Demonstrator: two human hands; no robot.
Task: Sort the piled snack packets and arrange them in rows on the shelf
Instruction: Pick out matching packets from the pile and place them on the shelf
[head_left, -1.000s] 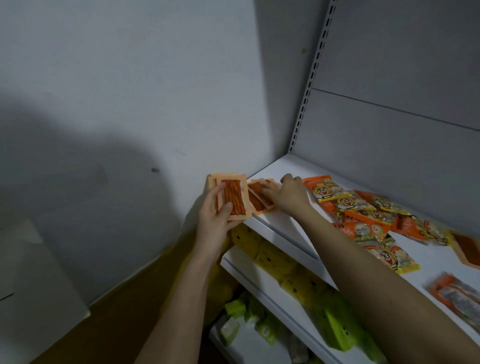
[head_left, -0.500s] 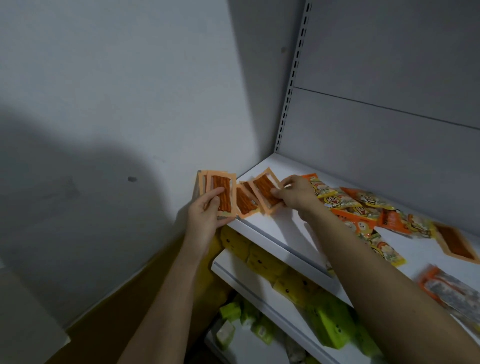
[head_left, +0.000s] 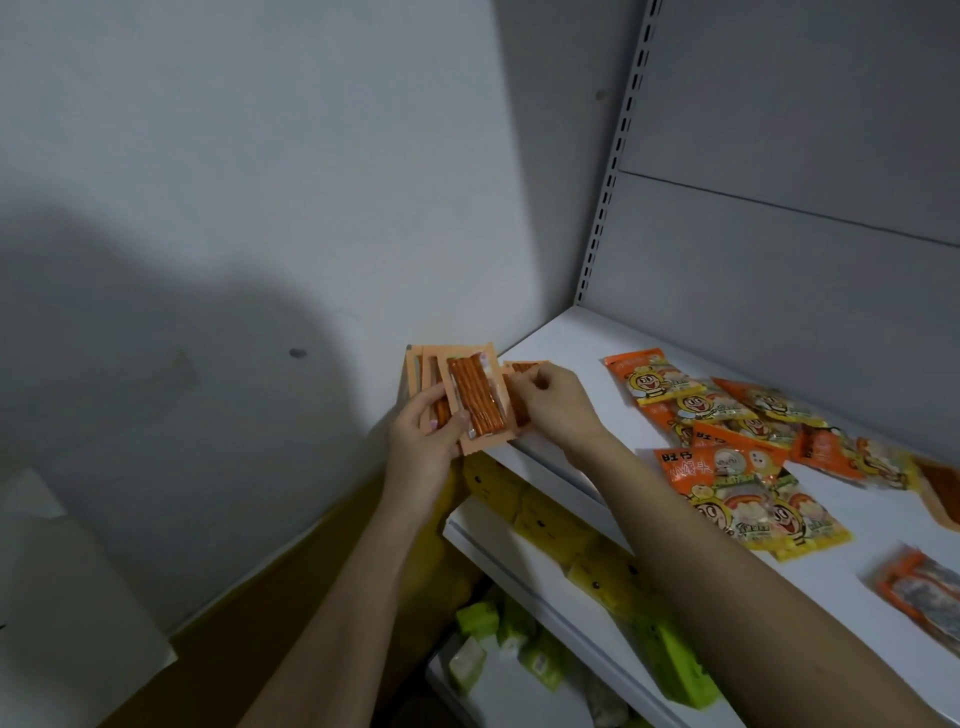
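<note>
- Head view, centre of the frame: left hand holds a fanned stack of stick packets upright off the shelf's left end, thumb pressed across the front one.
- Right hand, just right of the stack, pinches a further stick packet at the shelf corner; whether that packet touches the stack is hard to tell here.
- Right of centre, the cartoon packets lie piled and overlapping on the shelf, unsorted.
- Lower right edge: a grey-filled packet lies alone; another stick packet pokes in at the right edge.
- Judged from this, sorting is early: one kind is being gathered, no row is laid yet.
</note>
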